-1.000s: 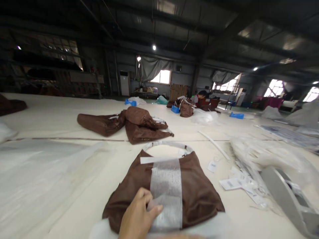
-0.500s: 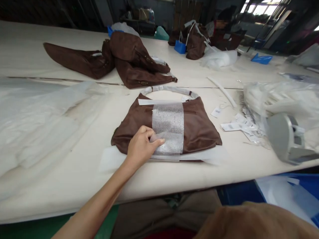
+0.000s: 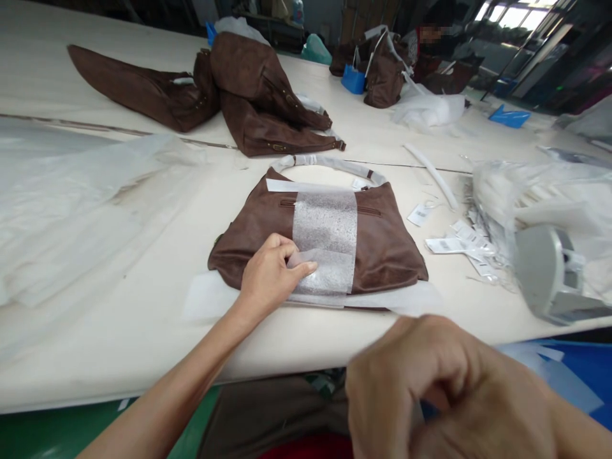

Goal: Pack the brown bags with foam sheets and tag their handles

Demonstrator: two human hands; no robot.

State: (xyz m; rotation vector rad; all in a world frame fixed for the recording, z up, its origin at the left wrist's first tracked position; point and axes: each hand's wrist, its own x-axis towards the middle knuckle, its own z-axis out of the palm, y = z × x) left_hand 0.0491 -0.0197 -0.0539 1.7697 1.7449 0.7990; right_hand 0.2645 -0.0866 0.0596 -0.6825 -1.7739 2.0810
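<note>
A brown leather handbag [image 3: 389, 245] lies flat in front of me, its handle [image 3: 329, 163] wrapped in white material. Across its middle runs a translucent foam sheet [image 3: 326, 223]. My left hand [image 3: 268, 271] rests on the bag and pinches the sheet's lower end between thumb and fingers. Close to the camera at lower right, my right hand [image 3: 449, 382] is raised with its fingers curled; whatever they may hold is hidden. White strips show along the bag's top and beneath its bottom edge [image 3: 210, 296].
Brown bags [image 3: 268, 95] lie behind at left. Plastic sheeting [image 3: 71, 210] covers the table's left side. At right are paper tags [image 3: 459, 245], a grey tape dispenser [image 3: 545, 271] and a plastic bag [image 3: 564, 185]. A person [image 3: 430, 38] is in the background.
My right hand has risen closer to the camera and turned, its curled fingers now showing. My left hand keeps its pinch on the foam sheet. The view has tilted slightly downward.
</note>
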